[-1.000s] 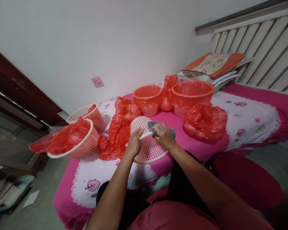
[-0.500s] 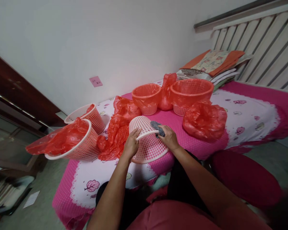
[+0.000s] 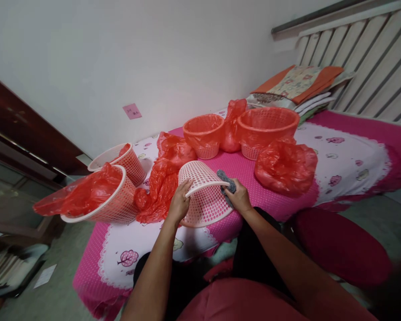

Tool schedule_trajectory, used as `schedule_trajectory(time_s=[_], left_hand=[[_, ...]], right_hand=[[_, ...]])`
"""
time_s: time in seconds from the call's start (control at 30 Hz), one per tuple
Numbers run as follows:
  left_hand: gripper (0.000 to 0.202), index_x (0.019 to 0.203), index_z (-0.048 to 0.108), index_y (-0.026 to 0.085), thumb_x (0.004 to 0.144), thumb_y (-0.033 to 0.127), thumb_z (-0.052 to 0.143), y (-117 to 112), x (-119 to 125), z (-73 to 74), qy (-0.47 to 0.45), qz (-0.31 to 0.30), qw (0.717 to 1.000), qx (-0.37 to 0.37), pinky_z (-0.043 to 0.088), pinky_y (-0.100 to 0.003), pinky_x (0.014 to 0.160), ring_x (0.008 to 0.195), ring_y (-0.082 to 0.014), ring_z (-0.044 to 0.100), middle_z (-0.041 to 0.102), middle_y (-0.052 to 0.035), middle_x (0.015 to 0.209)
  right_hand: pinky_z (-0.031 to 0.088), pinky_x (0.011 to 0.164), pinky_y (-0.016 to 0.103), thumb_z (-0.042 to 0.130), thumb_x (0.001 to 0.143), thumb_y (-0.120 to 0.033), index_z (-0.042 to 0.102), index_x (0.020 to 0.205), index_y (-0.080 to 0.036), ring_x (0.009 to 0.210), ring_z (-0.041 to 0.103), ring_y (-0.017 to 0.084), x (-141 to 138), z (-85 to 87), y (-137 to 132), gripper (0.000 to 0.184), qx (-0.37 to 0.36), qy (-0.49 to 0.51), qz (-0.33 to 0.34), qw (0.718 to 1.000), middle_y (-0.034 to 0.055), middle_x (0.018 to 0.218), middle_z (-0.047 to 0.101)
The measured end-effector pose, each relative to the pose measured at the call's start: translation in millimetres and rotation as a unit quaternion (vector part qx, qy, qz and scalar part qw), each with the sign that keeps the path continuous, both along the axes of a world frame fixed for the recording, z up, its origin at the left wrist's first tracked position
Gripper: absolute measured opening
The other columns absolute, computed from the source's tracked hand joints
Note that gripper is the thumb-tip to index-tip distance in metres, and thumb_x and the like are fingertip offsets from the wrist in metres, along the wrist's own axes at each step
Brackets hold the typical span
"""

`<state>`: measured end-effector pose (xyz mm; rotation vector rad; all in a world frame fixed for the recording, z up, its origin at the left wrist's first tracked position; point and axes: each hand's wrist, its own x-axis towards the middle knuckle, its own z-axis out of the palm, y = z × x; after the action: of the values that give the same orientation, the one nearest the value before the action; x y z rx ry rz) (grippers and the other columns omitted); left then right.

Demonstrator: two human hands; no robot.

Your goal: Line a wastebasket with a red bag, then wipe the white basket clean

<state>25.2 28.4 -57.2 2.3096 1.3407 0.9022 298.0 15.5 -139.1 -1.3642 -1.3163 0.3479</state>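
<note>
A pale pink perforated plastic basket (image 3: 203,203) lies tilted on its side in front of me, its open mouth turned toward my body. My left hand (image 3: 180,201) grips the rim on its left side. In my right hand (image 3: 238,196) is a grey cloth (image 3: 227,182), folded over the rim at the right, with fingers closed on it. Just left of this basket lies a crumpled red plastic bag (image 3: 158,191) on the bed cover.
Two baskets with red bags, one nearer (image 3: 116,209) and one behind (image 3: 133,165), stand at left. Two red-lined baskets (image 3: 211,151) (image 3: 250,152) stand at the back. A bunched red bag (image 3: 285,169) lies right; a dark red stool (image 3: 341,245) stands beside the bed.
My right hand has slid the grey cloth slightly right and down along the rim. The left hand has shifted a little left and still holds the basket.
</note>
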Motion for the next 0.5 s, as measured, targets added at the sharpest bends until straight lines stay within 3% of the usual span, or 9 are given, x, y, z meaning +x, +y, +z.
schedule_trajectory(time_s=[0.23, 0.5], left_hand=[[0.074, 0.153, 0.059, 0.025, 0.084, -0.001, 0.049, 1.7, -6.1, -5.5, -0.016, -0.003, 1.000, -0.003, 0.031, -0.055, 0.133, 0.157, -0.0243, 0.044, 0.055, -0.0082, 0.164], [0.075, 0.153, 0.059, 0.024, 0.083, -0.001, 0.051, 1.7, -11.4, -9.5, -0.025, -0.006, 1.000, 0.001, 0.030, -0.056, 0.134, 0.157, -0.0261, 0.044, 0.054, -0.0083, 0.165]], right_hand=[[0.057, 0.074, 0.037, 0.072, 0.082, -0.056, 0.072, 0.100, -0.021, 0.077, 0.073, 0.027, -4.4, -26.2, -5.5, 0.040, -0.073, 0.105, -0.040, 0.991, 0.0075, 0.083, 0.078], [0.062, 0.089, 0.043, 0.078, 0.070, -0.053, 0.077, 0.108, -0.020, 0.094, 0.078, 0.030, -13.5, -70.4, -6.3, 0.051, -0.101, 0.233, -0.065, 0.965, 0.0103, 0.099, 0.083]])
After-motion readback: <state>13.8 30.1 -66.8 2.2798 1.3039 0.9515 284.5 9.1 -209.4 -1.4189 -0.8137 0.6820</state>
